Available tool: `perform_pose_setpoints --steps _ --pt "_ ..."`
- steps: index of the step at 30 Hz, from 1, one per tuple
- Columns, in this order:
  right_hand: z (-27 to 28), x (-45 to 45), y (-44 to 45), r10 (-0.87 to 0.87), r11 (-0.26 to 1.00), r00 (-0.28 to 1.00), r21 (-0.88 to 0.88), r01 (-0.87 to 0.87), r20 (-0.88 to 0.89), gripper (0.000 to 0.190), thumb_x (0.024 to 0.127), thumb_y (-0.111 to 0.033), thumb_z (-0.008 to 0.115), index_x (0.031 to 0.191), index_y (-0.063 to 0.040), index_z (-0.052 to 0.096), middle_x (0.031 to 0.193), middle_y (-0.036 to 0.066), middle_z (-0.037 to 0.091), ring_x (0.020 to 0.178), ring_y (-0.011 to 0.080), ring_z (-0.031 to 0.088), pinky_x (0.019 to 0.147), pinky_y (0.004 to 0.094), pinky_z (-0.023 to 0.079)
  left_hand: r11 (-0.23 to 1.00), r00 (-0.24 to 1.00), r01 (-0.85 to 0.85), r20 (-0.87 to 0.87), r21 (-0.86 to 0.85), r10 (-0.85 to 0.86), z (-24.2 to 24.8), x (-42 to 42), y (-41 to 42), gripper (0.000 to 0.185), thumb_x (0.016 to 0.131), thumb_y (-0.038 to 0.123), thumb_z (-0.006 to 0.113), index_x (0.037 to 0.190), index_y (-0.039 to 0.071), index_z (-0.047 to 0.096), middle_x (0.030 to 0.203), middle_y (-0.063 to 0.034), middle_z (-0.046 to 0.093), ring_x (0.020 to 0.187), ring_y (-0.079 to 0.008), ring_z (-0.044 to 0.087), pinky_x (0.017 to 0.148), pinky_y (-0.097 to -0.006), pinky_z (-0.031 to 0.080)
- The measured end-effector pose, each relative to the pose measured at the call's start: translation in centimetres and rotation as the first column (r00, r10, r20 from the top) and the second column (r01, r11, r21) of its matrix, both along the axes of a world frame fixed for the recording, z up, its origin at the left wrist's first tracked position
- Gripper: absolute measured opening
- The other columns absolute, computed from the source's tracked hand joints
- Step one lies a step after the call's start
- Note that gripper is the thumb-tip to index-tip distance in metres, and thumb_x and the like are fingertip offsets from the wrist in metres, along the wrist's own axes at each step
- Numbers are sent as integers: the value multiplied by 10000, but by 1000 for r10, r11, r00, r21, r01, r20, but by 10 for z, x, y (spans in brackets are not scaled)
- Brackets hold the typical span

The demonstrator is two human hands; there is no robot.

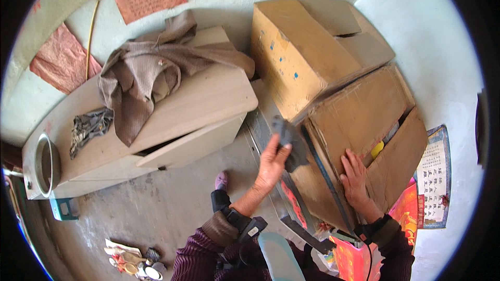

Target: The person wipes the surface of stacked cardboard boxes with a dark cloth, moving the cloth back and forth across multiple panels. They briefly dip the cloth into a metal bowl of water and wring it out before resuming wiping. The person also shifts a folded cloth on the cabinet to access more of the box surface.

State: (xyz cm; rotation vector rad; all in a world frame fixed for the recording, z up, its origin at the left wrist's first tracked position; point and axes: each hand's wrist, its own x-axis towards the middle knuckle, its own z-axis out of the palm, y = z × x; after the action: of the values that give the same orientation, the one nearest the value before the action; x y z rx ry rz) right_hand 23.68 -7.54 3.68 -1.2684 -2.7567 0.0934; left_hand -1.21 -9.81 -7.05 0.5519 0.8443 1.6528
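Note:
My left hand (270,164) grips a dark grey cloth (293,146), blurred, at the left side of the cardboard boxes. On the top flap of the lower cardboard box (361,113) rests my right hand (354,179), with its fingers spread and nothing in it. Through the gap between this box's flaps a yellow thing (377,150) shows. A larger cardboard box (308,47) with small blue marks stands right behind it.
To the left, a wooden cabinet (203,101) with a door ajar bears a brown knitted garment (133,78), a crumpled dark cloth (90,127) and a metal basin (46,166). A teal stool (62,208) and several small items (134,261) are on the floor.

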Motion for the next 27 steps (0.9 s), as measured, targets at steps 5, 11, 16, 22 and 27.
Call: perform_pose_setpoints --steps 5,11,16,22,27 --pt "2 -3 -4 -43 998 999 -48 43 3 476 853 -159 519 1298 -10 439 1433 181 321 1284 393 319 1040 483 252 953 965 -190 -224 -235 137 -63 -8 56 423 909 157 563 1284 -7 458 1118 -70 589 1001 -165 529 880 -264 417" --pt "6 -3 -3 -56 994 998 -96 55 -7 492 840 -175 549 1294 -17 448 1439 189 312 1298 386 306 1038 501 245 805 839 -72 -472 -589 -271 -79 2 132 501 854 212 589 1306 37 463 1193 -160 588 1097 -278 558 918 -345 415" --pt "9 -6 -3 -136 978 990 -163 130 -31 451 853 -259 563 1246 -45 505 1414 186 358 1272 392 342 1020 513 267 859 844 -74 -491 -507 -216 -67 -5 194 482 854 246 550 1295 70 468 1175 -218 573 1101 -368 535 927 -405 408" --pt "7 -5 -3 -167 975 986 -151 162 -18 423 873 -326 529 1189 -45 542 1382 184 397 1236 389 383 994 523 299 796 832 -93 -486 -598 -268 -37 -17 257 431 832 137 457 1256 62 481 1097 -251 593 1018 -419 562 875 -449 443" --pt "2 -3 -2 -170 976 985 -141 165 -26 420 872 -354 526 1165 -54 556 1365 180 418 1202 391 415 972 525 321 861 744 -299 -666 -412 -61 -18 -76 310 437 837 95 475 1270 44 442 1098 -255 591 1016 -420 560 891 -455 440"
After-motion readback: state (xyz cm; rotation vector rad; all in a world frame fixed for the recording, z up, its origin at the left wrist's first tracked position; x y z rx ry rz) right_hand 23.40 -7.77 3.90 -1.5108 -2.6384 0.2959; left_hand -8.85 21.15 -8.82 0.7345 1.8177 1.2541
